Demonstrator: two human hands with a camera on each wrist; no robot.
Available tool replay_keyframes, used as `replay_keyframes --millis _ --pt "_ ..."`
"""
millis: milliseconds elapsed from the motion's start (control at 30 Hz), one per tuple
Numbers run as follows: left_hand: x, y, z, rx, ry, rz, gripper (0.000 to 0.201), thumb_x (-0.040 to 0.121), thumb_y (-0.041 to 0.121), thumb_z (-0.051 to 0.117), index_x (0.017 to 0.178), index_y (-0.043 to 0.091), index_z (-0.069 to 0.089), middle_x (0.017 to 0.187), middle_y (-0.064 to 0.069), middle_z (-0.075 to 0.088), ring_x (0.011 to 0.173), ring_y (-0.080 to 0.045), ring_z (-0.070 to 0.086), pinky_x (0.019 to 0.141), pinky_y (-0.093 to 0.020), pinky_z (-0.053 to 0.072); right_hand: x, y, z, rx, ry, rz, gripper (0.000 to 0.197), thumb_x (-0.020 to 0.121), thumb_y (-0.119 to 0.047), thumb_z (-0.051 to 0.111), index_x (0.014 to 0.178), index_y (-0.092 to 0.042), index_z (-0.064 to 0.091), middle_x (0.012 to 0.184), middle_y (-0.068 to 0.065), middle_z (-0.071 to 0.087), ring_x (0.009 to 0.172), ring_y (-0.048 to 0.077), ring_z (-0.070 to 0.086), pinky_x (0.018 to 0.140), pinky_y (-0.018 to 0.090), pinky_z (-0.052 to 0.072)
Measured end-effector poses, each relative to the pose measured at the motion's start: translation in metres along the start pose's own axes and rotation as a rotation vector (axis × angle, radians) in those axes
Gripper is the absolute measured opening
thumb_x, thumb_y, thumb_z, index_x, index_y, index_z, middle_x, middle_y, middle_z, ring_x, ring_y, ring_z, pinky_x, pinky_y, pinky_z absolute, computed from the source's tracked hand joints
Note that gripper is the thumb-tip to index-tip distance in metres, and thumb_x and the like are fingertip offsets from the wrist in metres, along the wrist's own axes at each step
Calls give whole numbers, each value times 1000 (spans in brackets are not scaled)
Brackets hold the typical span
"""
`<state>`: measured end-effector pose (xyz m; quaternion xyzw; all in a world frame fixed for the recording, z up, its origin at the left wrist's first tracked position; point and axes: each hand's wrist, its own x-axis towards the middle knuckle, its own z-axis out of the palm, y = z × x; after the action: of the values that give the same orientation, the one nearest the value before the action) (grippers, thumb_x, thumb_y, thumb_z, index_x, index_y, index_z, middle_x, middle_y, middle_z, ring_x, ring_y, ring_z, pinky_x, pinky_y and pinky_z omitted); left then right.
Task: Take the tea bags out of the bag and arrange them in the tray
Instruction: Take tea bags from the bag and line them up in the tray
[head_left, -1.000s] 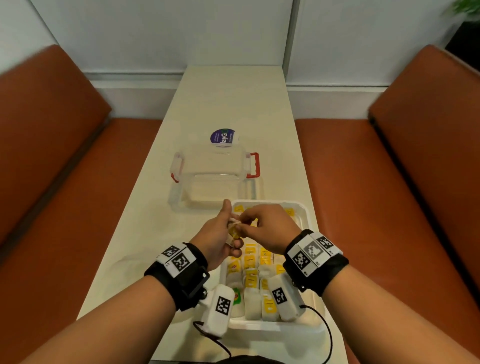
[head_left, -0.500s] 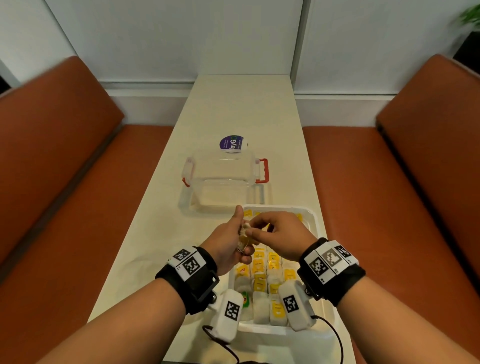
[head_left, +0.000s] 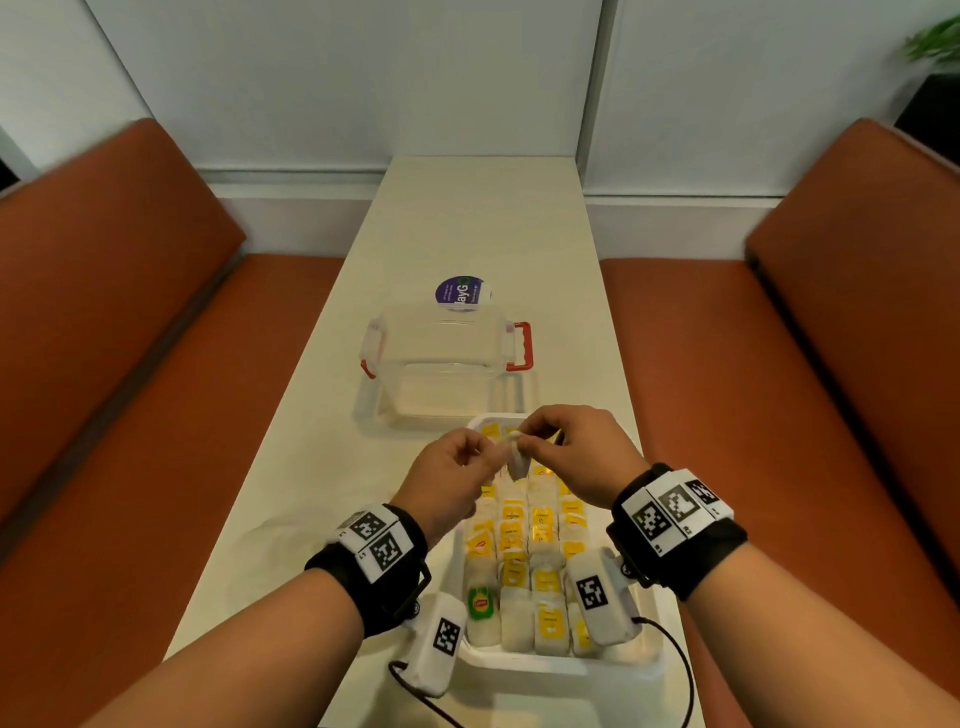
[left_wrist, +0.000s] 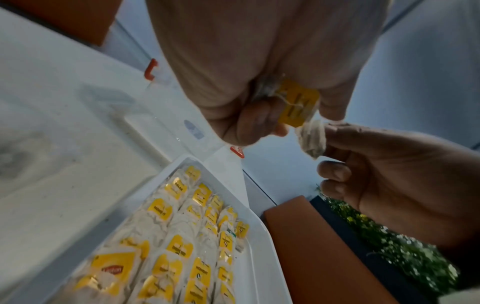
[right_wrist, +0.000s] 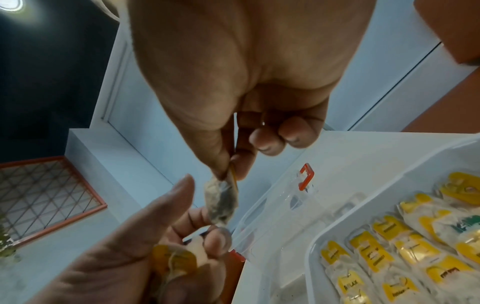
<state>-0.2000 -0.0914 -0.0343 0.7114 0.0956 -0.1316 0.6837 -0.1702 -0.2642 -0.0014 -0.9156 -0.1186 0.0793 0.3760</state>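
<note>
A white tray (head_left: 561, 667) near the table's front edge holds several rows of tea bags (head_left: 540, 525) with yellow tags. Both hands hover together above its far end. My right hand (head_left: 530, 441) pinches a white tea bag (head_left: 517, 462) between thumb and forefinger, and its pouch (right_wrist: 221, 202) hangs down. My left hand (head_left: 488, 452) is just left of it, fingers curled round another yellow-tagged tea bag (right_wrist: 174, 261), thumb straight. The yellow tag (left_wrist: 298, 105) shows in the left wrist view under the curled fingers. I cannot make out the bag they came from.
A clear plastic box (head_left: 447, 364) with red handles stands just beyond the tray. A round purple sticker (head_left: 460, 293) lies behind it. The table (head_left: 467, 218) is narrow, with orange benches (head_left: 156, 415) along both sides.
The hands have stayed together over the tray's far end and risen slightly. A white pouch now hangs from the right fingertips, where earlier only a yellow bit showed between the hands.
</note>
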Motion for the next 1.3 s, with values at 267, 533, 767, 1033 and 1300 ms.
replay_keyframes --millis 267,533,767,1033,1300 --pt "4 0 7 94 82 144 13 83 22 73 89 12 67 68 -3 52 55 -13 44 50 -28 39 -3 -1 5 318 -13 45 14 89 -31 65 99 -24 71 79 -15 67 71 -5 60 67 16 42" --pt "-1 7 10 -195 -54 -35 14 93 -1 54 95 9 64 81 -9 63 48 -11 36 46 -23 31 -3 0 -2 196 70 22 16 96 -26 55 99 -24 70 82 -14 66 74 2 58 66 17 42" --pt "2 6 4 -295 -81 -138 20 90 1 60 109 7 58 85 -12 64 48 -12 37 45 -23 32 -1 -4 -16 -32 80 -60 20 97 -25 50 102 -21 70 95 -8 69 86 9 60 77 25 48" --pt "11 17 3 70 33 197 11 85 23 71 78 15 67 59 10 56 50 -6 45 52 -21 40 2 -6 -17 -167 103 -143 20 97 -27 51 103 -21 69 92 -7 64 78 4 48 66 17 32" --pt "9 25 12 -68 -31 135 17 95 19 59 86 10 70 61 6 66 50 -9 42 51 -23 37 -4 -11 -12 -131 160 -226 20 93 -28 57 105 -24 73 92 -10 63 72 -5 46 64 8 30"
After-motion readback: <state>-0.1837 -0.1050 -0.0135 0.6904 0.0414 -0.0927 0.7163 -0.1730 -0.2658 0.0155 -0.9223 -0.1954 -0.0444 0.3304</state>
